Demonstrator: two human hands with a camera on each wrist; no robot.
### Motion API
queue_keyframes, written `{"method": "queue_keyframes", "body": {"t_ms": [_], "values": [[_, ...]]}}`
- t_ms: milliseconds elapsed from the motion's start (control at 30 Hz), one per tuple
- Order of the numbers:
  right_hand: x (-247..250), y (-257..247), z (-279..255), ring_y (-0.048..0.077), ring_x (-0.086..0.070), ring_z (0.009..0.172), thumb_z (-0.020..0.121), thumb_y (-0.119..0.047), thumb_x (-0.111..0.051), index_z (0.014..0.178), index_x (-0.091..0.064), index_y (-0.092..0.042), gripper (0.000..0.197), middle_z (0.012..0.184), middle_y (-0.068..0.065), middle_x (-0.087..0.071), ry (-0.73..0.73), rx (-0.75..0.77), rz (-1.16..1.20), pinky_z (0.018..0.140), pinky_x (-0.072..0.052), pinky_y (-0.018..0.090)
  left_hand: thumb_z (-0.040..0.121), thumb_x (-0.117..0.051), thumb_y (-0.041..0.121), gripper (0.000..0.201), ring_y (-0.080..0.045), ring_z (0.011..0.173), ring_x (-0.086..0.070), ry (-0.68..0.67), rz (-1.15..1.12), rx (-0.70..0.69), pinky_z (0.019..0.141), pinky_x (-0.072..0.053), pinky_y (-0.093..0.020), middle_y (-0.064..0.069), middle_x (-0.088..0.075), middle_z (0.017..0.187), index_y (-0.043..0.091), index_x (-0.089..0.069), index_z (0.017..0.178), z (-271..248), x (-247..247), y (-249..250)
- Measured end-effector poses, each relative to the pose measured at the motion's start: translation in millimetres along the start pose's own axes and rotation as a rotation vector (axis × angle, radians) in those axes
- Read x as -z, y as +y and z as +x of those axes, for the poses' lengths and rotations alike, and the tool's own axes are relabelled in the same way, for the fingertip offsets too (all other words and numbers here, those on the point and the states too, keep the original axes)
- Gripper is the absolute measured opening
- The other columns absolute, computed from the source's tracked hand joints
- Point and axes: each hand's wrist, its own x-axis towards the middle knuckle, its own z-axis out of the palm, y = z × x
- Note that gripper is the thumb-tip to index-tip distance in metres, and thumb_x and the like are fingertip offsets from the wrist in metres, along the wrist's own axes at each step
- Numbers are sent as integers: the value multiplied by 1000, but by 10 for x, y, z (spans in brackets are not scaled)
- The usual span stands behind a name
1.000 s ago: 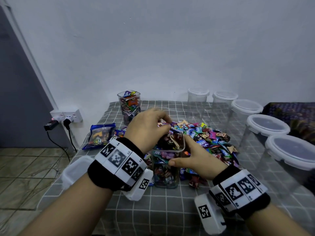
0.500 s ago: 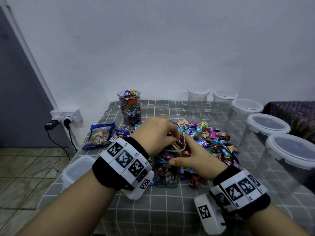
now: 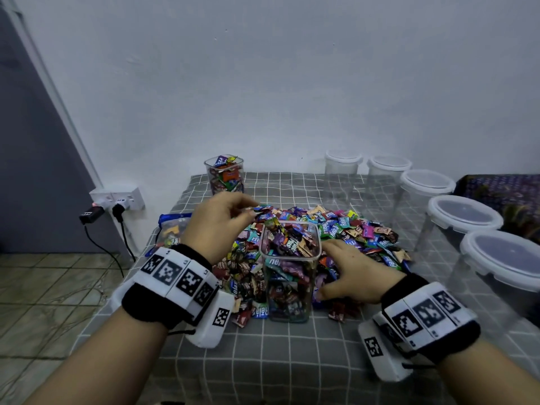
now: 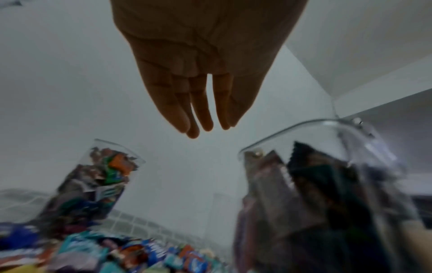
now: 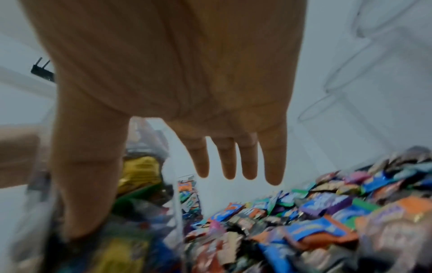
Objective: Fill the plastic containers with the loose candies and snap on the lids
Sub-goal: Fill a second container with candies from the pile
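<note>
A clear square container stands mid-table, filled with wrapped candies almost to its rim and without a lid. Behind it and to both sides spreads the pile of loose candies. My left hand hovers over the pile, left of the container's mouth. In the left wrist view the left hand shows straight fingers holding nothing, beside the container. My right hand lies at the container's right side. Its thumb rests against the wall and its fingers stretch out over the candies.
Another candy-filled container stands at the back left. Several empty containers with lids line the table's right side. A blue candy bag lies near the left edge, where a wall socket with plugs sits past the table.
My left hand has pulled back from over the container's mouth to the left. My right thumb has slid off the container's front towards its right wall.
</note>
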Motion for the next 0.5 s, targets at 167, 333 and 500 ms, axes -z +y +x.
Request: {"method": "queue_keyframes", "body": {"t_ms": [167,333,500], "values": [[84,159,99,22,-32,132,83,-44,-61,146,-25,-22,76,146,3,-30,38,-226,-337,105,-37,37,85,-63,43,44,-18,118,-51,-335,504,184,94,-43,-32,6,-50,134,34,-52,126,14,-96,-311],[-26,233,168,24,-34,135,78,-53,-65,150,-9,-25,96,151,4,-26,-93,-299,-407,101,-41,38,75,-69,54,84,-25,133,-38,-615,687,335,101,-42,-40,-1,-26,152,39,-24,145,20,-310,-565],[-54,181,228,24,-37,133,81,-50,-65,150,-13,-25,91,149,6,-29,-134,-281,-447,100,-42,35,78,-71,46,75,-21,127,-46,-716,719,328,98,-45,-35,3,-46,142,42,-33,142,12,-413,-620]]}}
